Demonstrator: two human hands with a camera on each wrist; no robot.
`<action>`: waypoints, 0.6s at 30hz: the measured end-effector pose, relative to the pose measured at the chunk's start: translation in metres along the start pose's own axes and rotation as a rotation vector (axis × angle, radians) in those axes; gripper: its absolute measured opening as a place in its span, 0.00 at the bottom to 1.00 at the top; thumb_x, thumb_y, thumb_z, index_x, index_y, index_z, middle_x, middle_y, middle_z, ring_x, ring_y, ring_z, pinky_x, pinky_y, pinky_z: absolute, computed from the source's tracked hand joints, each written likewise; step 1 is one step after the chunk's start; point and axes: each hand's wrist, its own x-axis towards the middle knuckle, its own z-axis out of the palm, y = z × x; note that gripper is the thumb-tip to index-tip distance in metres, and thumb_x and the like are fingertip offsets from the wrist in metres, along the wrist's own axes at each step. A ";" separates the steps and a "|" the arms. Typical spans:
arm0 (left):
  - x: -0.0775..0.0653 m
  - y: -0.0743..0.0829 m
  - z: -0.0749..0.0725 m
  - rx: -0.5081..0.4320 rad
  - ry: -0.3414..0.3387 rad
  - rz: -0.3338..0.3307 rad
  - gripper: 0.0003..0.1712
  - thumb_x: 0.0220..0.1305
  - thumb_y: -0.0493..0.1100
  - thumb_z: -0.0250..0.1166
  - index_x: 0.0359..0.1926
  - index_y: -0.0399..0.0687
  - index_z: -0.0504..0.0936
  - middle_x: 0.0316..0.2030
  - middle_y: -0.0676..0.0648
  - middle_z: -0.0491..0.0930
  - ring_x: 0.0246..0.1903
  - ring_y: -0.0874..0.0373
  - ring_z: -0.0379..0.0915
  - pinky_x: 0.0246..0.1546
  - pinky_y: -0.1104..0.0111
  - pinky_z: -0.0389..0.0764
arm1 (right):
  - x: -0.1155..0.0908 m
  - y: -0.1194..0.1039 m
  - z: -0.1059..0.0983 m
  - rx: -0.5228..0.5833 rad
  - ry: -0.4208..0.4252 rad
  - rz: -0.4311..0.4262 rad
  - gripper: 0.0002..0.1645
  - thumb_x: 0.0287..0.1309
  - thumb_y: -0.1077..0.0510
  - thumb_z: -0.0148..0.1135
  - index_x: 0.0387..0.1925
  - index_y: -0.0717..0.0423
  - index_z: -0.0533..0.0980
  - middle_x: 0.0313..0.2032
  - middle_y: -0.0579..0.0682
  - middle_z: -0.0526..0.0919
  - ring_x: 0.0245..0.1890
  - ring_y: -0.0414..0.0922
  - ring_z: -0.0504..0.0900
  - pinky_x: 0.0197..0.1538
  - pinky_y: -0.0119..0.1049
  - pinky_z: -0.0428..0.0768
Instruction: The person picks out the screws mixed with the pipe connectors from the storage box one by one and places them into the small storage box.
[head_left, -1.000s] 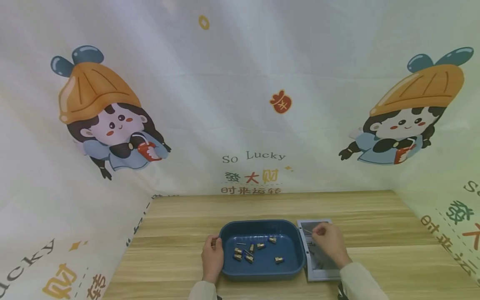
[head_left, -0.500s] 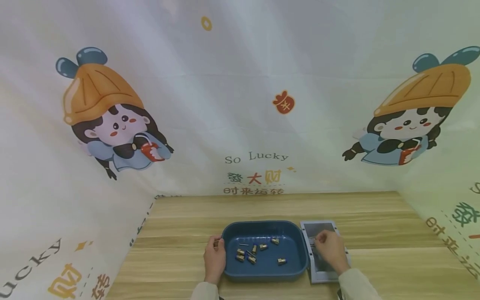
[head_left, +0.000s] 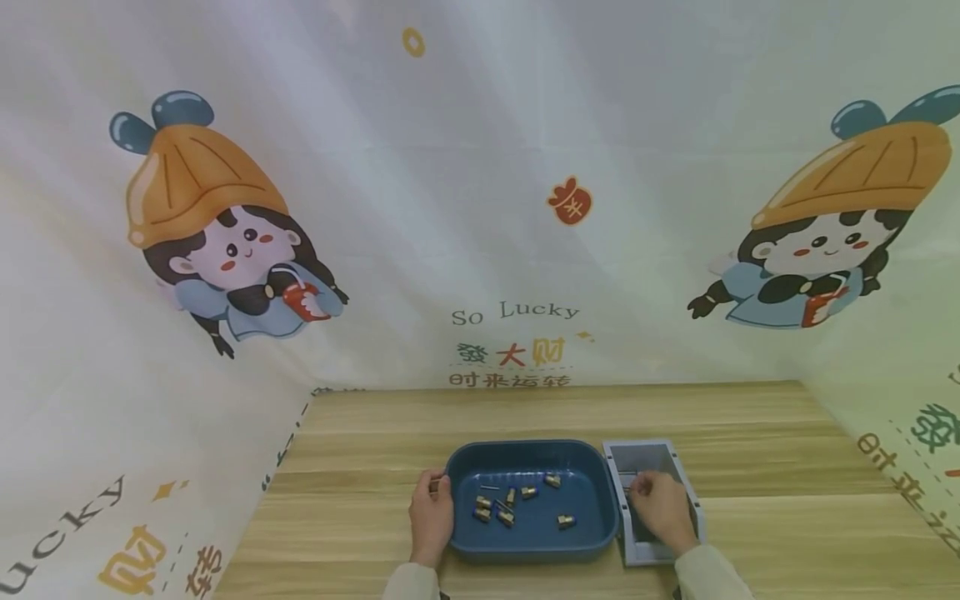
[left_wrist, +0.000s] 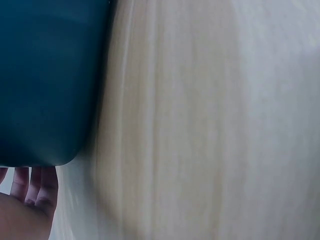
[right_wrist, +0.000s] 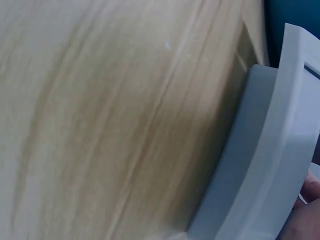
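Note:
In the head view my left hand (head_left: 432, 515) holds the left end of a dark blue tray (head_left: 532, 551), its fingers against the outer wall. The left wrist view shows several of those fingers (left_wrist: 46, 192) at the tray's edge. Several brass fittings with blue collars, one of them a lone fitting (head_left: 566, 522) at the right, lie in the tray beside thin metal pins (head_left: 490, 487). My right hand (head_left: 662, 508) is over a grey box (head_left: 651, 553), thumb and fingertips pinching what looks like a thin metal pin (head_left: 627, 490). Its far end is hidden by the fingers.
The grey box stands against the tray's right end on a wood-grain table (head_left: 360, 442). A printed cloth (head_left: 375, 208) hangs behind the table and along both sides. Another thin pin (head_left: 627, 472) shows inside the box.
My right hand has moved down and slightly nearer within the grey box, fingertips still together. The left hand stays on the tray. The whole view has shifted slightly.

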 end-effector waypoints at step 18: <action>0.001 0.001 -0.001 -0.005 0.003 -0.001 0.08 0.66 0.34 0.55 0.43 0.36 0.77 0.36 0.37 0.81 0.35 0.48 0.78 0.38 0.56 0.77 | -0.002 0.004 0.005 -0.055 -0.002 -0.057 0.04 0.42 0.67 0.61 0.18 0.60 0.80 0.20 0.53 0.83 0.22 0.49 0.79 0.29 0.44 0.76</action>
